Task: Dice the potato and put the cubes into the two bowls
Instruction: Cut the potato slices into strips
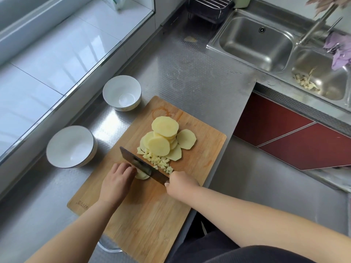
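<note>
Stage: dicing, early | right hand [181, 184] grips cleaver [144, 167] | left hand [118, 177] curls over a slice [141, 175] | cubes [161, 162] few, sliced potato [164, 139] at 12 o'clock uncut | both bowls [71, 147] [122, 93] empty (10 o'clock).

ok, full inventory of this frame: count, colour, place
cutting board: 1, light wood, on the steel counter
potato slices: a pile, pale yellow, middle of the board
potato cubes: small heap, pale yellow, beside the blade
cleaver: 1, dark, over the board
bowls: 2, white, empty, left of the board
sink: double, steel, top right; scraps in the right basin
cloth: 1, purple, by the tap
left hand: on a slice piece
right hand: grips the cleaver handle
</note>
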`<move>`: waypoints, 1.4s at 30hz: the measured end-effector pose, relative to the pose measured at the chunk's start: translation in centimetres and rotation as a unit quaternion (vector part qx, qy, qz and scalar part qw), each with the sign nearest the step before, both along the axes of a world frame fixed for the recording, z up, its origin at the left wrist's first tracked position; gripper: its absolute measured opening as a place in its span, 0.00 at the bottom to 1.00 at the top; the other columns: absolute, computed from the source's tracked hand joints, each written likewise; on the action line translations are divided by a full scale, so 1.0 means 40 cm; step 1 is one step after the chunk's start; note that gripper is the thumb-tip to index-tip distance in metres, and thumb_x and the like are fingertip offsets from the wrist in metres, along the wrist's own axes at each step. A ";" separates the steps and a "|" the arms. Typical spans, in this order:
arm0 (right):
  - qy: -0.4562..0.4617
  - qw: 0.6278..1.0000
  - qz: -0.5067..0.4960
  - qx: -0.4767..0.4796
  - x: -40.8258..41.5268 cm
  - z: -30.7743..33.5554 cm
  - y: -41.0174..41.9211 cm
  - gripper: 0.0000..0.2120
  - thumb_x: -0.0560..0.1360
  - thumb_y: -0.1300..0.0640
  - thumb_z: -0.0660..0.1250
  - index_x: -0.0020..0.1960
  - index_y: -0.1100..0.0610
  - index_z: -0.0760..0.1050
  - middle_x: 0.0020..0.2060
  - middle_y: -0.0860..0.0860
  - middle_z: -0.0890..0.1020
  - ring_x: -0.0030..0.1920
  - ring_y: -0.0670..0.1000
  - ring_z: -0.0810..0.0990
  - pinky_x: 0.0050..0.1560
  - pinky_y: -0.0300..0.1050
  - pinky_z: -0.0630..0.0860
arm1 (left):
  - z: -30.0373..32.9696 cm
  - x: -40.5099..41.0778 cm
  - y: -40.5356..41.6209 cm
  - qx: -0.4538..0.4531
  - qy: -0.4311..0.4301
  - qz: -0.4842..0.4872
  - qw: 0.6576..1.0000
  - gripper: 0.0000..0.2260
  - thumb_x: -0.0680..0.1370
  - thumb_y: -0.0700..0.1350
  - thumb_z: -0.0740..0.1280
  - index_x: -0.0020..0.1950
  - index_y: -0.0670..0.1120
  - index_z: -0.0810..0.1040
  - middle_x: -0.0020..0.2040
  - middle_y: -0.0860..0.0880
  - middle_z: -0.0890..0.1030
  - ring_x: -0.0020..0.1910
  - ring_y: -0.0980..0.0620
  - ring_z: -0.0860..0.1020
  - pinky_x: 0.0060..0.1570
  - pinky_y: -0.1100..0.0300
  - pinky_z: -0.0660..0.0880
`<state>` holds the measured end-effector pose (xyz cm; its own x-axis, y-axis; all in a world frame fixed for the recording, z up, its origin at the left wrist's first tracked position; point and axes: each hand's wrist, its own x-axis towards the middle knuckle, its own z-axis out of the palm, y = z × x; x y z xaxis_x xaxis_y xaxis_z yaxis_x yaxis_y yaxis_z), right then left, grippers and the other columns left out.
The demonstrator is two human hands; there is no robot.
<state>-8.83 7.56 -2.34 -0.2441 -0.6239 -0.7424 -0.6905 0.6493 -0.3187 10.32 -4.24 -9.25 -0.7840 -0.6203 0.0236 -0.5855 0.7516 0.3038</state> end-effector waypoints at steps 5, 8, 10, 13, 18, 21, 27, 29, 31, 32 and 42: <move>-0.024 0.999 -0.015 -0.017 -0.026 0.000 0.008 0.15 0.81 0.49 0.58 0.58 0.58 0.75 0.52 0.55 0.80 0.50 0.57 0.79 0.50 0.50 0.78 | 0.009 -0.001 0.016 0.055 0.017 0.038 0.998 0.13 0.68 0.34 0.76 0.50 0.41 0.79 0.49 0.43 0.79 0.40 0.44 0.79 0.33 0.58 0.75; -0.018 0.999 0.001 -0.037 -0.026 0.010 0.015 0.15 0.81 0.50 0.58 0.58 0.58 0.76 0.50 0.55 0.81 0.49 0.57 0.79 0.48 0.50 0.78 | 0.004 0.013 0.015 0.063 0.022 0.030 0.997 0.13 0.69 0.34 0.75 0.51 0.42 0.79 0.50 0.44 0.79 0.41 0.44 0.79 0.34 0.56 0.77; -0.010 0.998 0.019 -0.051 -0.021 0.020 0.015 0.15 0.81 0.50 0.57 0.57 0.58 0.77 0.49 0.56 0.81 0.48 0.57 0.80 0.44 0.48 0.77 | -0.001 0.019 0.011 0.062 0.020 0.022 0.998 0.13 0.69 0.34 0.75 0.51 0.42 0.79 0.51 0.44 0.79 0.41 0.43 0.80 0.34 0.56 0.78; -0.005 0.998 0.039 -0.058 -0.004 0.031 0.011 0.14 0.82 0.51 0.57 0.57 0.58 0.77 0.49 0.56 0.81 0.47 0.58 0.80 0.43 0.48 0.77 | -0.004 0.019 0.007 0.047 0.014 0.011 0.999 0.14 0.68 0.34 0.76 0.51 0.41 0.79 0.51 0.42 0.79 0.40 0.42 0.80 0.32 0.54 0.79; 0.007 0.997 0.055 -0.047 0.010 0.033 0.003 0.14 0.82 0.52 0.57 0.57 0.59 0.76 0.50 0.56 0.81 0.48 0.58 0.80 0.42 0.47 0.74 | 0.001 0.020 0.005 0.031 0.007 -0.011 0.999 0.16 0.65 0.33 0.78 0.51 0.40 0.80 0.51 0.41 0.81 0.40 0.41 0.81 0.31 0.53 0.80; 0.012 0.998 0.056 -0.035 0.016 0.032 0.002 0.13 0.82 0.53 0.58 0.57 0.59 0.76 0.49 0.56 0.81 0.48 0.58 0.80 0.41 0.46 0.74 | -0.001 0.022 0.007 0.031 0.007 -0.010 0.999 0.17 0.65 0.33 0.78 0.51 0.40 0.80 0.51 0.40 0.81 0.40 0.40 0.81 0.31 0.53 0.80; 0.017 0.999 0.046 -0.014 0.040 0.031 0.002 0.09 0.80 0.59 0.59 0.55 0.60 0.76 0.49 0.56 0.81 0.47 0.57 0.80 0.38 0.44 0.71 | -0.002 0.021 0.006 0.019 -0.006 -0.009 1.000 0.19 0.65 0.33 0.78 0.53 0.39 0.79 0.50 0.40 0.80 0.40 0.40 0.81 0.31 0.54 0.79; 0.021 0.999 0.049 -0.011 0.047 0.026 0.003 0.09 0.80 0.59 0.59 0.55 0.60 0.76 0.48 0.56 0.80 0.46 0.57 0.80 0.35 0.43 0.71 | -0.002 0.018 0.006 0.011 -0.008 -0.010 1.000 0.20 0.64 0.32 0.78 0.54 0.39 0.79 0.49 0.40 0.80 0.39 0.40 0.81 0.30 0.54 0.79; 0.023 0.998 0.052 -0.007 0.049 0.022 0.006 0.08 0.81 0.60 0.59 0.54 0.61 0.76 0.48 0.56 0.80 0.43 0.55 0.77 0.31 0.40 0.68 | 0.001 0.016 0.006 0.010 -0.008 -0.015 1.000 0.21 0.63 0.31 0.78 0.54 0.39 0.79 0.49 0.40 0.80 0.39 0.40 0.81 0.30 0.53 0.79; 0.023 0.999 0.049 -0.005 0.049 0.017 0.007 0.09 0.81 0.59 0.59 0.54 0.61 0.76 0.49 0.56 0.80 0.42 0.55 0.77 0.31 0.40 0.67 | 0.001 0.015 0.005 0.010 -0.006 -0.016 1.000 0.21 0.63 0.31 0.78 0.54 0.39 0.79 0.49 0.40 0.80 0.39 0.40 0.81 0.30 0.53 0.80; 0.021 0.999 0.038 -0.009 0.034 -0.003 0.013 0.10 0.80 0.58 0.60 0.54 0.61 0.76 0.49 0.56 0.80 0.49 0.58 0.80 0.39 0.44 0.71 | 0.063 0.005 -0.046 -0.082 0.129 -0.075 0.985 0.04 0.79 0.44 0.61 0.50 0.45 0.72 0.38 0.44 0.79 0.35 0.45 0.76 0.34 0.56 0.71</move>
<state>-7.47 8.09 -2.44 -0.2256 -0.6554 -0.7208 -0.7505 0.5886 -0.3004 10.50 -6.07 -6.72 -0.8209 -0.4693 0.3253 -0.3832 0.8751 0.2955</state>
